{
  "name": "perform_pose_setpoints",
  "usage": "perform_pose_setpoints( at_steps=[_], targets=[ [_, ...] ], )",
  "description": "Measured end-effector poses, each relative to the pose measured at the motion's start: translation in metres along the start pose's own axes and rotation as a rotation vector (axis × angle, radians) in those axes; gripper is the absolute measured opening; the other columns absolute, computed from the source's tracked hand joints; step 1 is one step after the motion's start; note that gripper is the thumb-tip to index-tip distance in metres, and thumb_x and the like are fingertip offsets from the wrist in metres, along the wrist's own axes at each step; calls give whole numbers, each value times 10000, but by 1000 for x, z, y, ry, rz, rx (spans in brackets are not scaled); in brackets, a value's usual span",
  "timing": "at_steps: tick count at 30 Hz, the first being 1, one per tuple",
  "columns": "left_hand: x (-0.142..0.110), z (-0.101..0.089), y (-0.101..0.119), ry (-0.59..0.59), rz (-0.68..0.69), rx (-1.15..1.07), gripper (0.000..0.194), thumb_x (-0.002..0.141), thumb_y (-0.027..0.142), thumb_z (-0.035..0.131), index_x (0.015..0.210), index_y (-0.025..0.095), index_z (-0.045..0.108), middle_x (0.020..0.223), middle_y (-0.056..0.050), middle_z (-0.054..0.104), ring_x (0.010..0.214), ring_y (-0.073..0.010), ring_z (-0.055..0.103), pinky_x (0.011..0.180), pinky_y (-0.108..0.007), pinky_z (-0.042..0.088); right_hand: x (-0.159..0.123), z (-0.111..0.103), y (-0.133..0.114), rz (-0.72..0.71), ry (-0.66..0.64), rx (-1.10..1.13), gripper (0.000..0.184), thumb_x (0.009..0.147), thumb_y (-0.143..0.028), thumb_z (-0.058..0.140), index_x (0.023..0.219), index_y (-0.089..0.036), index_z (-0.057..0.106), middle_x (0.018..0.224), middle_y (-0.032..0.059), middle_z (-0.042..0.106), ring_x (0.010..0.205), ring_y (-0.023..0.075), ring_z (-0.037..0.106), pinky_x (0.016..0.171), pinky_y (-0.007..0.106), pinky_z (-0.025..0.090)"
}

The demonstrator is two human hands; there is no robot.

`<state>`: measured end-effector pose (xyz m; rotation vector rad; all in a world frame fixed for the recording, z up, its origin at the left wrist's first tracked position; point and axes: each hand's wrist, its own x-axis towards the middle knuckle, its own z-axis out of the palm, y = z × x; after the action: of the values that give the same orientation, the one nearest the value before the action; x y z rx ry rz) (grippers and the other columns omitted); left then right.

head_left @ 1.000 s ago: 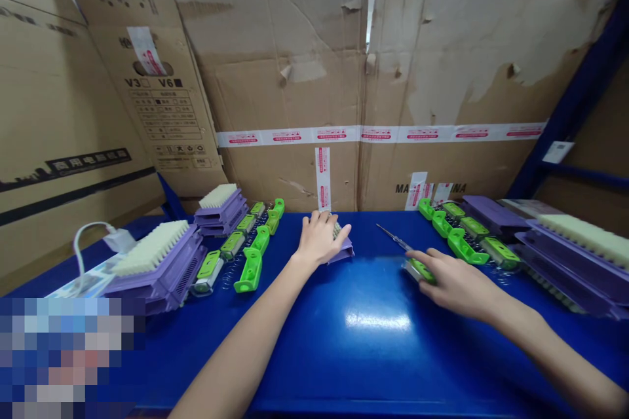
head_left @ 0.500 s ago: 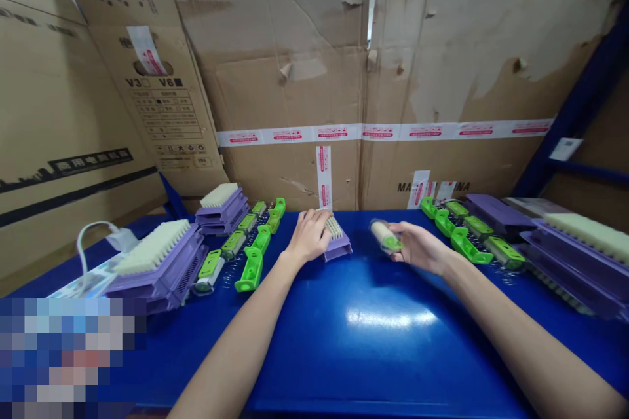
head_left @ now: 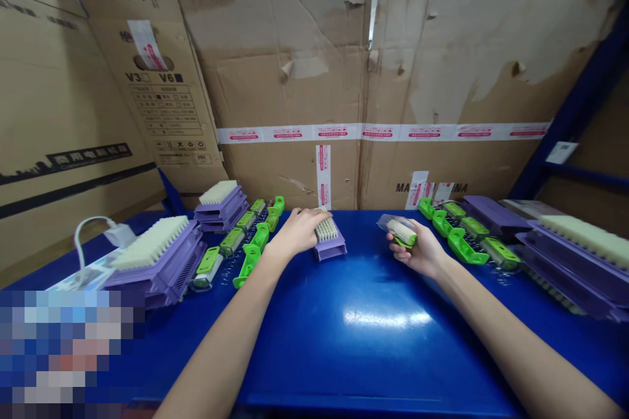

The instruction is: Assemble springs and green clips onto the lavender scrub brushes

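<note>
My left hand [head_left: 301, 232] is closed on the far left side of a small purple brush [head_left: 331, 250] with pale bristles. The brush sits on the blue tabletop, bristles up, and the hand hides part of its far end. To the right, clear of the table, my right hand [head_left: 417, 250] grips a rounded piece with a cream body and green underside [head_left: 403, 233]. A clear plastic part sticks out from its left end. Fingers wrap beneath the piece, and its exact kind cannot be made out.
Rows of green brackets [head_left: 250, 260] and clear-and-green oblong pieces [head_left: 206, 268] lie left. More green brackets [head_left: 464, 249] lie right. Purple brushes are stacked left [head_left: 152, 262] and right [head_left: 580, 268]. A white plug with cable [head_left: 120, 234] is at left. Cardboard [head_left: 295, 78] walls the back.
My right hand has moved slightly right and turned the cream-and-green piece, so its green side now faces down. My left hand and the purple brush have shifted a little left, uncovering more bristles.
</note>
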<state>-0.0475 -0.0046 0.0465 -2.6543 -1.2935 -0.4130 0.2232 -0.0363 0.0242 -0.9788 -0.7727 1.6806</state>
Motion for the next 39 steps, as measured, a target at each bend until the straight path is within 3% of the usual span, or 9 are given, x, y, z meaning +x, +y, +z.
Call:
perform_pose_setpoints(
  at_steps=[7,14,18,21,25,29,33,39],
  targets=[
    [-7,3,0,-95,-48,112,777,651,91,566,1376,277,360,1400,-144,394,1221,-341,419,946,-507,357,4,-2,0,42,123,-101,217,879,-287,327,818,-157,489,582,32,551,363,77,399,310,159,226],
    [-4,9,8,-68,-44,94,745,686,159,580,1378,286,336,1395,-131,390,1238,-335,387,972,-508,324,8,-7,4,54,87,-218,179,871,-292,358,845,-169,486,591,26,586,346,81,413,298,162,231],
    [-4,10,10,-50,-36,99,730,694,199,610,1371,270,347,1384,-142,397,1227,-338,393,973,-508,316,11,-8,7,8,139,-320,179,853,-319,407,803,-166,485,583,17,569,345,77,418,305,173,229],
    [-4,8,10,-44,-40,104,718,706,294,646,1363,260,358,1359,-148,424,1218,-335,400,977,-508,309,11,-8,9,-105,229,-529,241,823,-390,451,798,-162,523,579,14,550,357,85,419,321,195,231],
    [-3,10,10,-16,-67,126,729,708,416,675,1354,266,371,1328,-144,457,1199,-332,420,984,-523,290,7,-8,9,-354,423,-1175,297,821,-421,434,901,-192,605,728,56,630,591,167,576,494,250,383],
    [-1,17,10,20,-101,180,726,711,460,675,1343,246,387,1307,-166,473,1175,-338,441,997,-568,254,2,-5,10,-324,502,-1646,411,857,-483,378,1065,-205,598,901,130,673,864,286,627,675,333,412],
    [0,22,11,43,-151,248,736,714,499,661,1343,228,393,1276,-186,496,1147,-351,456,995,-602,240,0,-1,12,-308,513,-1756,463,892,-484,308,1129,-184,570,974,180,666,916,323,626,706,363,410],
    [2,30,19,87,-316,367,715,745,537,604,1337,186,410,1229,-197,520,1109,-357,469,996,-620,213,-4,-3,6,-364,569,-1759,423,888,-273,290,1260,-192,474,1049,148,663,924,281,635,712,336,411]
  ],
)
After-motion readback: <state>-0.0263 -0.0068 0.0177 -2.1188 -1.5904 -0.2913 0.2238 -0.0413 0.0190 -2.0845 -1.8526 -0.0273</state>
